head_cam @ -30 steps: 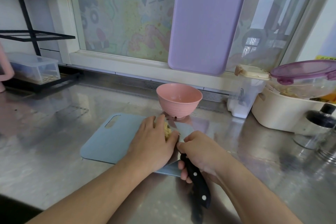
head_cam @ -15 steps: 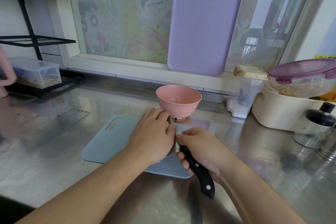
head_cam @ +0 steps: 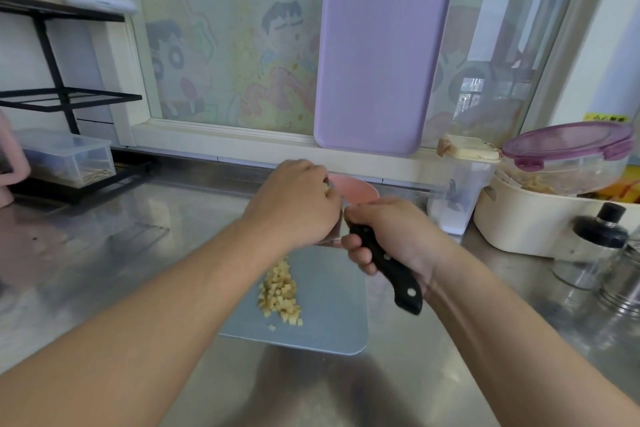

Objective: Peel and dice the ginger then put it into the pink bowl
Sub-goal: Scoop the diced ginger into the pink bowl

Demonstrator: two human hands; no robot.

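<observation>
Left hand (head_cam: 294, 204) curled around a few ginger bits, probably cupped against the blade, which is mostly hidden; it is at the near rim of the pink bowl (head_cam: 356, 190). Right hand (head_cam: 388, 236) clenched on the black knife handle (head_cam: 388, 267), butt pointing near-right. Most diced ginger (head_cam: 280, 291) lies on the blue cutting board (head_cam: 332, 322), nearer the camera than both hands; bowl lies straight beyond, left hand closer.

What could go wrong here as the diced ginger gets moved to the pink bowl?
The left hand works right beside the knife gripped by the right hand, so a finger could meet the blade. Ginger bits could drop past the pink bowl, which the hands mostly hide. A pile of diced ginger lies near the cutting board edge and could scatter onto the counter.
</observation>
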